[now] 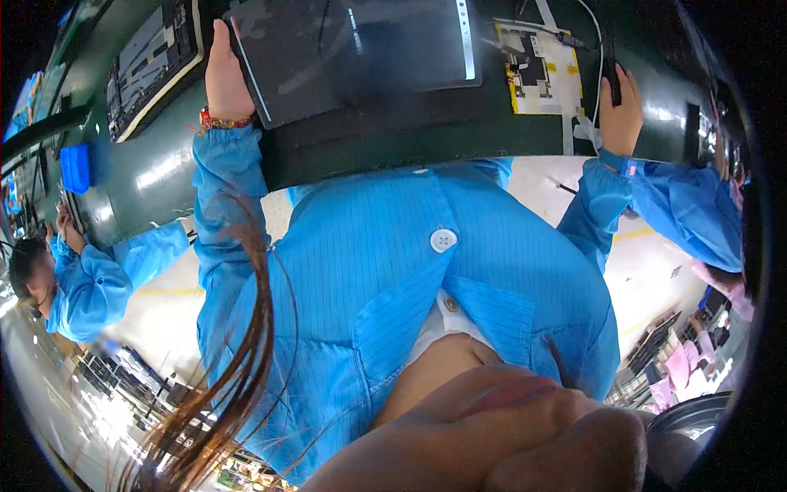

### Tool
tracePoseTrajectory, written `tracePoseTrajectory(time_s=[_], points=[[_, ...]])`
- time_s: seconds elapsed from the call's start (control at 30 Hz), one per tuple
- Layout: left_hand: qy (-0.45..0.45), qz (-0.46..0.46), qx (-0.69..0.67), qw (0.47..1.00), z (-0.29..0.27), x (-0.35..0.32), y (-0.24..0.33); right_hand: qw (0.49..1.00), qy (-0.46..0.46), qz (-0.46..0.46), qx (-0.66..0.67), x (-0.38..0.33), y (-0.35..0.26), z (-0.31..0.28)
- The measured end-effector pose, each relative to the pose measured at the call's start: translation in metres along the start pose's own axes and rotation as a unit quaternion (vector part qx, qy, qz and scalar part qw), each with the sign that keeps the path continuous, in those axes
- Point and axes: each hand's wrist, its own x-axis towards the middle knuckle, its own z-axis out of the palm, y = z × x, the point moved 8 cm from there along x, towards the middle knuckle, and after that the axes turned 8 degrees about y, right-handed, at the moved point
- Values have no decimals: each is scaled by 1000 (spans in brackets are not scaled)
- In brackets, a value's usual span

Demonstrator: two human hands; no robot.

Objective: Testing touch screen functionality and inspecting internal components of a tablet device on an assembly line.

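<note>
A dark tablet [369, 57], with a lit strip of small icons along its right side, lies at the top middle. My left hand [227, 80] grips its left edge; the thumb points up along the side and the other fingers are hidden by the tablet. To the right, my right hand [622, 113] is closed around a slim black object [614, 82] whose kind I cannot make out. Beside that hand runs a white cable [601, 49]. Between the tablet and my right hand sits a yellow-edged board [548, 70] with black and silver parts, taped to the bench.
The dark green workbench [352, 152] spans the top. An opened device housing [156, 66] with dark inner parts lies left of my left hand. Farther left are a blue box [75, 169] and a co-worker in blue [98, 283]. Another blue sleeve [684, 209] shows at right.
</note>
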Motion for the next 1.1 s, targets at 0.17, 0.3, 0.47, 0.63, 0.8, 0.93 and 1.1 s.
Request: tracePoseTrajectory(time_s=[0.17,0.3,0.47,0.63,0.8,0.93,1.1], points=[[-20,-10,-2,1000,0,-2,0,1000,-7,-18,6,3,1,-1],[10,-22,-10,1000,-3,1,-3,999,-13,-21,-23,7,-5,-6],[21,-8,17,1000,-3,-6,6,976,-29,-114,183,42,-94,-9],[14,-12,10,1000,10,-10,2,909,-151,-253,295,54,-195,5],[25,3,38,999,15,-12,5,877,-256,-265,307,47,-210,33],[24,5,29,999,10,-15,6,874,-265,-228,337,41,-212,46],[47,7,33,998,13,-13,7,886,-281,-45,367,51,-187,47]])
